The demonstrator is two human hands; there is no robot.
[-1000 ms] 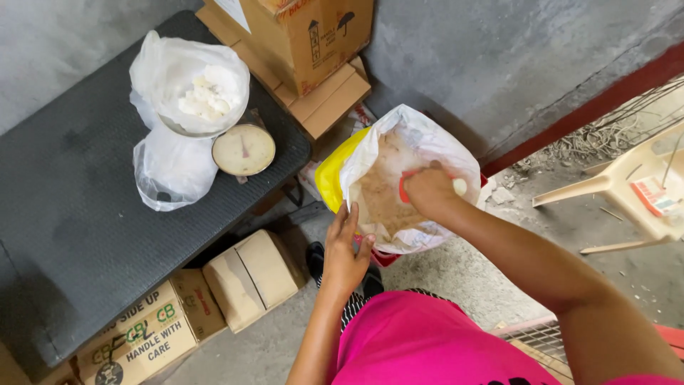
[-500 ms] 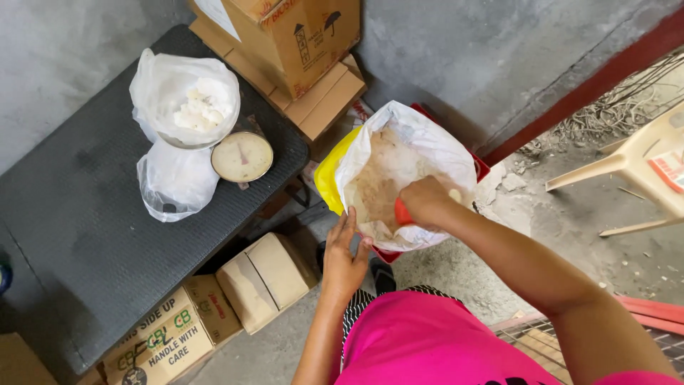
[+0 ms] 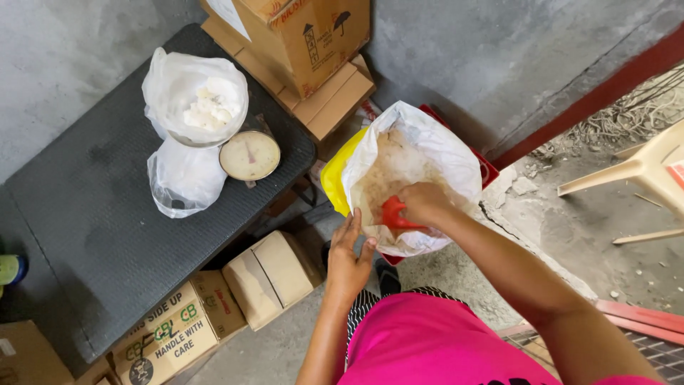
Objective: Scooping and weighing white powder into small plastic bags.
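Two bare hands are seen at a large white plastic sack (image 3: 434,153) that stands open on the floor beside a grey wall. The right hand (image 3: 425,203) is sunk into the mouth of the sack, its grip closed around a red scoop (image 3: 394,214) that is dug into the pale, flaky contents. The left hand (image 3: 349,253) is laid flat against the outer near side of the sack, fingers spread and pressed on the plastic, nothing pinched. A yellow container (image 3: 332,182) and a red crate (image 3: 486,167) are partly hidden behind the sack, touching it. To the left, a dark counter (image 3: 92,221) carries a round dial scale (image 3: 249,155), on whose pan a white bag (image 3: 196,100) of pale lumps is set; a second, limp white bag (image 3: 184,178) lies just beside the scale. Brown cardboard boxes (image 3: 299,43) are stacked at the far end of the counter, and more cartons (image 3: 271,274) are kept on the floor beneath its near edge. A plastic chair (image 3: 641,171) is partly in view at the right.
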